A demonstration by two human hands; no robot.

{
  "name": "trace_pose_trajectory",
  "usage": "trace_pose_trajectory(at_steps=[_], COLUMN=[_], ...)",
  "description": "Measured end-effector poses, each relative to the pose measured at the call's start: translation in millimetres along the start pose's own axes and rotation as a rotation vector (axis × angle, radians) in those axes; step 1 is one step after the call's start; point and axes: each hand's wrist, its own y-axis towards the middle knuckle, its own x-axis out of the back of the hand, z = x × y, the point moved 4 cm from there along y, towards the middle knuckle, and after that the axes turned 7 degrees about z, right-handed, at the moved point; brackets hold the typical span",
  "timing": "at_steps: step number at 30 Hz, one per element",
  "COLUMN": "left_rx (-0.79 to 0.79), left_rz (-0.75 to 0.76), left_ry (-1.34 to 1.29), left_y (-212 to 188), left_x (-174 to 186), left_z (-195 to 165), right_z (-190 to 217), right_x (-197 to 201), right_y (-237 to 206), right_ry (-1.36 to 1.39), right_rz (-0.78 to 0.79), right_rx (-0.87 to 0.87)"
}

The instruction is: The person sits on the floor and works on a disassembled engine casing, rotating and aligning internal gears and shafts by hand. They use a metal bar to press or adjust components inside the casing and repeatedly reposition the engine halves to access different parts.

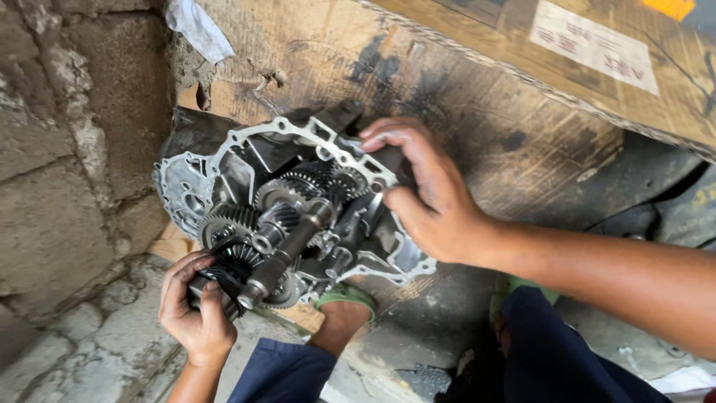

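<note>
the left hand (pixel 195 313) curls shut around the dark gear (pixel 224 275) at the near end of one shaft (pixel 287 250). just beyond it, one open gearbox casing (pixel 246 160) shows several meshed gears, seemingly partly assembled, cover off. farther right, the right hand (pixel 429 198) presses its spread fingers on the casing's rim.

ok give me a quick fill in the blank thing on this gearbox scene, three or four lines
1. The left hand grips the end of a gear ____ at the lower left of the open gearbox housing.
2. The right hand rests on the housing's upper ____ edge.
3. The housing leans against stained ____.
4. A foot in a ____ sandal shows below the housing.

Missing words: shaft; right; cardboard; green
</note>
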Motion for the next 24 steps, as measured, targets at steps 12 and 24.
trace_pose_trajectory(at_steps=[12, 24], left_rx=[0.06, -0.205], left_rz=[-0.032, 0.23], left_ry=[-0.099, 0.434], left_y=[-6.4, -11.0], left_x=[-5.7, -16.8], left_z=[24.9, -125.5], right_z=[-7.8, -24.8], right_x=[5.2, 19.6], right_y=[-9.2, -4.8], right_ry=[-0.023, -0.257], right_rz=[0.016, 0.278], right_rx=[-0.035, -0.144])
